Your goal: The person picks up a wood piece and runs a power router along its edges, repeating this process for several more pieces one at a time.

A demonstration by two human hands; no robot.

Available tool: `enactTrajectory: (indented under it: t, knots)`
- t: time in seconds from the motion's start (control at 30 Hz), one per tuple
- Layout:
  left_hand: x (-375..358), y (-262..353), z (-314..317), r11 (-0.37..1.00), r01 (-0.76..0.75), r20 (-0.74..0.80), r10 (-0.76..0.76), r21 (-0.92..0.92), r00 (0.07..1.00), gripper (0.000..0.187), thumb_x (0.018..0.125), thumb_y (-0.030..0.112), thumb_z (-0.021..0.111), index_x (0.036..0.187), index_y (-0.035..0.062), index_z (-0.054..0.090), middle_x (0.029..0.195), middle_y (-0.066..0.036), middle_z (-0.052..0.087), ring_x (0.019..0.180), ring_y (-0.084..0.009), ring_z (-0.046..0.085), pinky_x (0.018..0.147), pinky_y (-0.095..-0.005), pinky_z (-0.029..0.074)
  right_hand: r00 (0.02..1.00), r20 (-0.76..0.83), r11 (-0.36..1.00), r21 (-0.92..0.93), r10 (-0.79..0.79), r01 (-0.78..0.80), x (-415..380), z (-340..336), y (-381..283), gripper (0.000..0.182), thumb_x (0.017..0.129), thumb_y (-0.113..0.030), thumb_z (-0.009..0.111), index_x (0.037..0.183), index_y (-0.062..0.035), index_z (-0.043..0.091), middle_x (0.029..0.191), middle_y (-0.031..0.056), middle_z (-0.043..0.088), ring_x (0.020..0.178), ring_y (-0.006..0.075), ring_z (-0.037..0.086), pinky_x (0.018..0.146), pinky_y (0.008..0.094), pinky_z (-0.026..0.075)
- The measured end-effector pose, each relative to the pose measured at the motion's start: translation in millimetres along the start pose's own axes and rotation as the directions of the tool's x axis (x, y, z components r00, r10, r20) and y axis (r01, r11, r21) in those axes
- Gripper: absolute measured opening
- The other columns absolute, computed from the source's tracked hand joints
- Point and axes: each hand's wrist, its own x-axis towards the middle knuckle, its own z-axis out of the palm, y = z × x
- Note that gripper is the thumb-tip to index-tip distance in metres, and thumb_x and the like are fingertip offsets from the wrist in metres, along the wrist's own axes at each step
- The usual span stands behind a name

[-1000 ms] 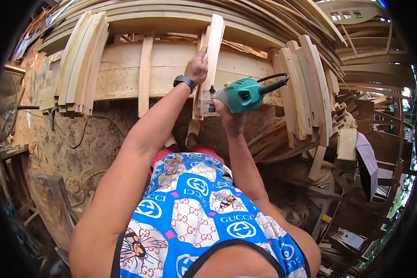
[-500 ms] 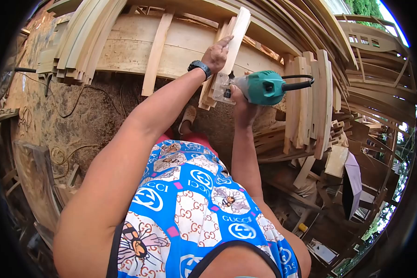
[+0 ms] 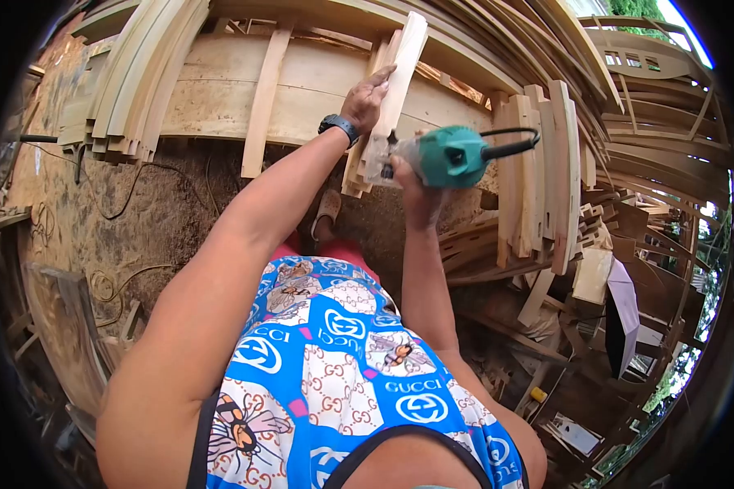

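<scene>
My left hand is closed on the pale wooden strip, its index finger stretched along the edge. The strip lies lengthwise away from me on top of other strips, over a wide board. In my right hand is a teal trim router with a clear base. Its body points to the right, and the base sits at the near end of the strip. My fingers wrap round the lower housing. The cutting bit cannot be made out clearly.
Stacked wooden strips stand at the left of the wide board; more upright pieces are at the right. A black cord leaves the router. Cables lie on the sawdust-covered floor. Curved timber is piled at far right.
The whole view has shifted slightly, so the scene sits a little further left. Both hands, the strip and the router keep about the same places relative to each other.
</scene>
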Motion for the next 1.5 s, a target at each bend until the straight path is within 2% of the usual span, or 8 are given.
enactTrajectory:
  t: [0.2, 0.47, 0.67, 0.77, 0.8, 0.87, 0.9, 1.5]
  knots:
    - [0.4, -1.1, 0.3, 0.996, 0.026, 0.000, -0.026, -0.083, 1.000, 0.051, 0.096, 0.012, 0.042, 0.144, 0.0003, 0.053, 0.147, -0.016, 0.056, 0.136, -0.0235, 0.052, 0.117, -0.0305, 0.035, 0.994, 0.072, 0.992, -0.088, -0.086, 0.092, -17.0, -4.7, 0.5, 0.054, 0.075, -0.001, 0.079, 0.125, 0.0014, 0.060, 0.125, 0.0119, 0.062, 0.115, 0.0231, 0.060, 0.101, 0.0379, 0.049]
    - [-18.3, 15.6, -0.7, 0.926, 0.189, 0.011, -0.197, -0.328, 0.980, 0.054, 0.096, 0.010, 0.042, 0.148, -0.0067, 0.045, 0.153, -0.017, 0.049, 0.140, -0.0223, 0.047, 0.118, -0.0299, 0.032, 0.997, -0.014, 0.984, -0.159, -0.078, 0.075, 16.0, 5.8, -1.1, 0.041, 0.074, -0.021, 0.085, 0.109, -0.0053, 0.068, 0.107, 0.0097, 0.069, 0.102, 0.0277, 0.064, 0.091, 0.0411, 0.050]
    - [-99.1, 7.8, -20.1, 0.680, 0.316, 0.181, -0.264, -0.662, 0.947, 0.073, 0.088, 0.012, 0.049, 0.156, -0.0078, 0.029, 0.161, -0.021, 0.035, 0.143, -0.0237, 0.044, 0.118, -0.0317, 0.034, 0.996, -0.056, 0.987, -0.146, -0.067, 0.059, 36.0, 11.3, 3.8, 0.039, 0.072, -0.022, 0.085, 0.103, -0.0063, 0.068, 0.100, 0.0070, 0.070, 0.095, 0.0267, 0.066, 0.089, 0.0410, 0.050]
    - [-132.1, 46.0, -17.2, 0.974, 0.228, 0.131, -0.227, 0.008, 0.965, 0.095, 0.079, 0.016, 0.070, 0.155, -0.0121, 0.021, 0.160, -0.029, 0.031, 0.147, -0.0339, 0.037, 0.118, -0.0408, 0.034, 0.996, -0.083, 0.997, -0.063, -0.041, 0.035, 44.3, 13.7, 2.3, 0.037, 0.072, -0.017, 0.085, 0.101, -0.0048, 0.067, 0.095, 0.0055, 0.070, 0.088, 0.0232, 0.067, 0.085, 0.0385, 0.053]
    - [-134.1, 50.5, -12.2, 0.975, 0.221, 0.138, -0.221, 0.011, 0.966, 0.095, 0.079, 0.016, 0.070, 0.155, -0.0121, 0.021, 0.160, -0.029, 0.031, 0.147, -0.0339, 0.037, 0.118, -0.0408, 0.034, 0.995, -0.092, 0.997, -0.062, -0.046, 0.040, 46.9, 14.5, 3.6, 0.037, 0.072, -0.017, 0.085, 0.101, -0.0048, 0.067, 0.095, 0.0055, 0.070, 0.088, 0.0232, 0.067, 0.085, 0.0385, 0.053]
    - [-131.8, 57.9, 0.3, 0.774, -0.069, 0.098, 0.008, 0.629, 0.995, 0.098, 0.080, 0.020, 0.076, 0.152, -0.0167, 0.021, 0.153, -0.035, 0.037, 0.140, -0.0430, 0.044, 0.116, -0.0451, 0.037, 0.993, -0.100, 0.998, 0.028, -0.059, 0.062, 53.4, 17.4, 7.8, 0.036, 0.072, -0.010, 0.084, 0.102, -0.0037, 0.065, 0.091, 0.0025, 0.067, 0.080, 0.0160, 0.064, 0.078, 0.0341, 0.053]
    - [-129.3, 57.2, 6.3, 0.778, -0.046, 0.056, 0.015, 0.627, 0.998, 0.098, 0.079, 0.027, 0.079, 0.149, -0.0170, 0.025, 0.148, -0.040, 0.038, 0.136, -0.0507, 0.044, 0.115, -0.0482, 0.037, 0.992, -0.106, 0.997, 0.031, -0.066, 0.070, 56.4, 18.5, 7.4, 0.036, 0.072, -0.010, 0.084, 0.102, -0.0037, 0.065, 0.091, 0.0025, 0.067, 0.080, 0.0160, 0.064, 0.078, 0.0341, 0.053]
    - [-128.4, 39.2, 7.9, 0.620, -0.169, 0.071, 0.180, 0.767, 0.981, 0.099, 0.076, 0.022, 0.074, 0.151, -0.0143, 0.022, 0.143, -0.037, 0.044, 0.127, -0.0491, 0.050, 0.110, -0.0527, 0.040, 0.991, -0.126, 0.982, 0.178, -0.042, 0.064, 155.1, 43.1, 33.0, 0.034, 0.068, -0.005, 0.084, 0.099, -0.0037, 0.070, 0.090, 0.0022, 0.071, 0.080, 0.0155, 0.068, 0.079, 0.0321, 0.055]
